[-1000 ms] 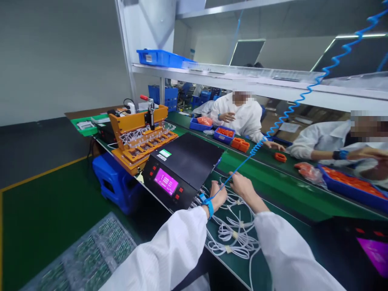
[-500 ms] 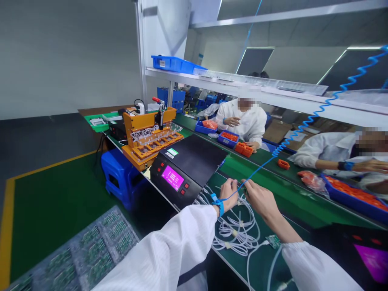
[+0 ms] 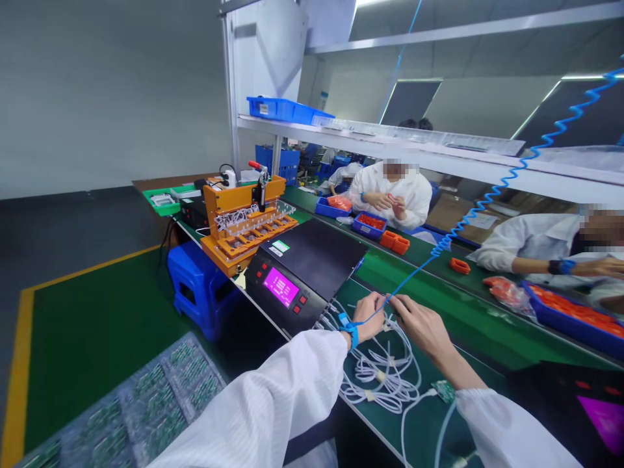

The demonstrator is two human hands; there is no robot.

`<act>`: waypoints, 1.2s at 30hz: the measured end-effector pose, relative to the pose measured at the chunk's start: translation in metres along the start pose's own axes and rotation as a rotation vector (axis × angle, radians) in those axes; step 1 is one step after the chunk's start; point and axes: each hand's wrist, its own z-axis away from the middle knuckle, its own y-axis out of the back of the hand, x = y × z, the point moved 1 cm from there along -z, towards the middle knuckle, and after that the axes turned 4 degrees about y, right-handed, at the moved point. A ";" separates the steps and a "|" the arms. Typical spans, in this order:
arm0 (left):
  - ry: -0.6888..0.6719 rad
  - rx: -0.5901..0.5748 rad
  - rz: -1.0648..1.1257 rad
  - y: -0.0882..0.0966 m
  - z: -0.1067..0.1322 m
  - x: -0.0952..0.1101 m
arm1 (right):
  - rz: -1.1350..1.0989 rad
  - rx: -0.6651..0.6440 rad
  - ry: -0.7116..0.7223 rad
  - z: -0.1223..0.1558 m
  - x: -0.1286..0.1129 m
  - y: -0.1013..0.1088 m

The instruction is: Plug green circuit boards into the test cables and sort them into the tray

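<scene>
Above the bundled white cables [image 3: 385,374], my two hands meet at the fingertips. My left hand [image 3: 369,315], with a blue wrist strap [image 3: 351,330] on its wrist, has its fingers curled in a pinch. From the other side my right hand [image 3: 423,325] reaches in, thumb and fingers pressed together. Whatever lies between the fingertips is too small and covered to name. Just left of my hands stands a black test box [image 3: 305,276] with a lit magenta screen. A small green circuit board [image 3: 442,391] with a white cable plugged in lies below my right hand.
An orange clamp fixture [image 3: 248,224] stands beyond the black box. A tray of green boards [image 3: 163,396] is at lower left, near a blue stool [image 3: 197,286]. A coiled blue cord [image 3: 487,201] crosses the view. Across the bench, people in white handle orange parts beside blue bins [image 3: 369,224].
My right hand's fingers have straightened somewhat and come closer to my left fingertips. The green piece glimpsed at my right fingers is now out of sight. Across the bench, a co-worker's hands have come together.
</scene>
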 end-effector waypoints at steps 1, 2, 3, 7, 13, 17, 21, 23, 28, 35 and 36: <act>0.001 0.004 -0.005 -0.001 0.000 -0.001 | -0.003 0.006 0.001 0.001 0.000 0.000; 0.001 0.006 -0.010 -0.001 0.001 -0.002 | -0.002 0.011 0.004 0.001 0.000 -0.001; 0.002 0.006 -0.015 -0.002 0.000 -0.002 | 0.003 0.016 0.007 0.001 -0.001 -0.001; 0.007 -0.001 -0.033 -0.004 -0.003 -0.003 | 0.049 -0.018 -0.008 -0.002 -0.003 -0.003; -0.009 -0.061 -0.085 -0.005 -0.002 -0.005 | 0.010 -0.025 -0.531 -0.012 0.031 -0.003; 0.017 -0.060 -0.098 -0.003 -0.003 -0.009 | -0.191 0.188 -0.838 -0.017 0.043 0.014; 0.011 -0.049 -0.051 -0.012 -0.014 -0.007 | -0.442 0.378 -0.772 -0.027 0.021 0.032; -0.013 -0.056 -0.016 -0.020 -0.019 -0.003 | -0.533 0.448 -0.787 -0.030 0.009 0.037; -0.094 -0.081 0.030 -0.035 -0.026 0.004 | -0.727 0.536 -0.855 -0.031 0.003 0.043; -0.128 -0.174 0.038 -0.039 -0.028 -0.005 | -0.954 0.711 -1.114 -0.022 0.027 0.028; -0.128 -0.186 0.036 -0.039 -0.027 -0.006 | -0.976 0.723 -1.135 -0.021 0.029 0.026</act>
